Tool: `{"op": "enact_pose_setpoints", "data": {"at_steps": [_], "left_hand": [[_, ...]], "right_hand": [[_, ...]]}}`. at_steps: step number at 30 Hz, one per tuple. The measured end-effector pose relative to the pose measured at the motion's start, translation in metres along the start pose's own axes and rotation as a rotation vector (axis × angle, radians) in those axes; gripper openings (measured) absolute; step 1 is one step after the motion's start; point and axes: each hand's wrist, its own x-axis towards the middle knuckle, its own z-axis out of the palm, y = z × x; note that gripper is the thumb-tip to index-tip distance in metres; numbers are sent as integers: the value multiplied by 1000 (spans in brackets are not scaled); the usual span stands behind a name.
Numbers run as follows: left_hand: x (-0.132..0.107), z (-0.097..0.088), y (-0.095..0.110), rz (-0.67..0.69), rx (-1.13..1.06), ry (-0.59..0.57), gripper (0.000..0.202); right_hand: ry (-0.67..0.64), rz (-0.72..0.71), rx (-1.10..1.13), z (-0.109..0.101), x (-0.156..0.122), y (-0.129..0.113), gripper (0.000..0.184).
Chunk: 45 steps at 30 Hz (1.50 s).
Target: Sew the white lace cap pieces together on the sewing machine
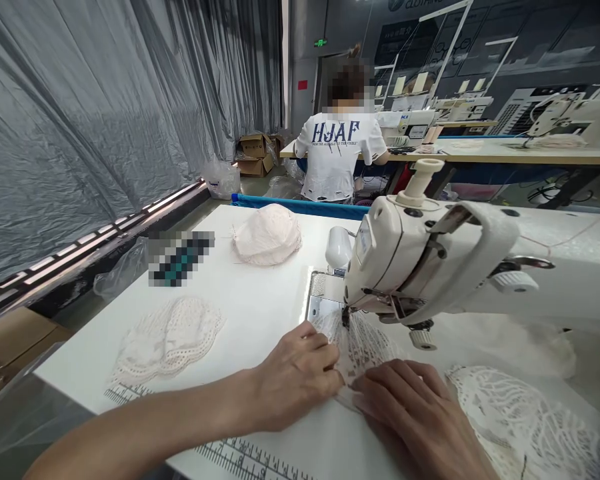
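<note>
A white lace piece (363, 343) lies under the needle of the white sewing machine (430, 257). My left hand (295, 380) rests on the table with fingers bent, pinching the lace's left edge just before the presser foot. My right hand (410, 407) lies beside it with fingers flat, pressing the lace down. The lace runs from the needle plate (320, 303) back under both hands.
A stack of white lace pieces (167, 343) lies at front left, another pinkish stack (267, 233) at the back. More lace (525, 420) lies at right. A ruler strip (250, 460) edges the white table (260, 300). A person in a white T-shirt (337, 157) sits ahead.
</note>
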Motion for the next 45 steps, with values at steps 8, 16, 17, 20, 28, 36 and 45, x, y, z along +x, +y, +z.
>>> {"op": "enact_pose_setpoints", "data": {"at_steps": [8, 16, 17, 20, 28, 36, 45], "left_hand": [[0, -1, 4, 19, 24, 82, 19], [2, 5, 9, 27, 40, 178, 20], [2, 6, 9, 27, 44, 185, 21], [2, 6, 9, 37, 53, 180, 22], [2, -3, 9, 48, 47, 118, 20], [-1, -6, 9, 24, -8, 51, 10], [7, 1, 7, -22, 40, 128, 9]], "right_hand": [[59, -46, 89, 1, -4, 1, 42], [60, -104, 181, 5, -8, 4, 40], [49, -116, 174, 5, -7, 4, 40], [-38, -125, 143, 0, -5, 3, 38], [-57, -114, 164, -2, -4, 3, 34], [-64, -98, 176, -5, -1, 2, 20], [-51, -182, -103, -4, 3, 23, 62]]}}
